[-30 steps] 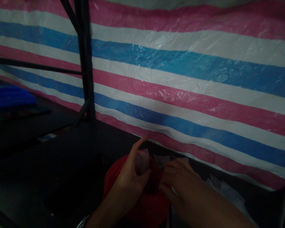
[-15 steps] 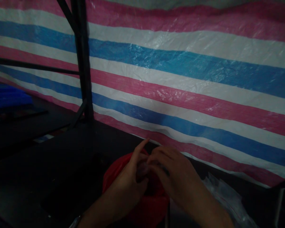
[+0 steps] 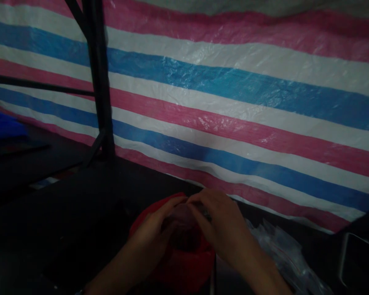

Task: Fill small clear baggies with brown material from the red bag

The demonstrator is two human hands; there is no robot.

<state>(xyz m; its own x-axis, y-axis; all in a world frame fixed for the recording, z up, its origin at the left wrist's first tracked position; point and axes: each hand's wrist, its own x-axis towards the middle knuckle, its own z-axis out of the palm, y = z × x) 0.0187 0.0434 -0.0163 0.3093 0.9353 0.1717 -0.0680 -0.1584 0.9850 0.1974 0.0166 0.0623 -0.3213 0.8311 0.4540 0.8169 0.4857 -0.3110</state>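
A red bag stands on the dark table, its mouth open and its inside too dark to make out. Over that mouth, a thin, pale see-through piece, which looks like plastic film, is spread between my two hands. My left hand has its thumb and fingers closed on the left side of the piece. From the right, my right hand pinches the piece's upper edge between thumb and fingertips. Dim light leaves the fingertips partly hidden.
Clear zip bags lie in a heap right of my right hand. A dark, flat object with a light rim is at the lower right. Behind the table hangs a striped plastic sheet. A black metal post rises at left.
My left index finger, raised before, has come down onto the pale piece. That piece now looks more spread out between my hands. The view has shifted slightly to the right.
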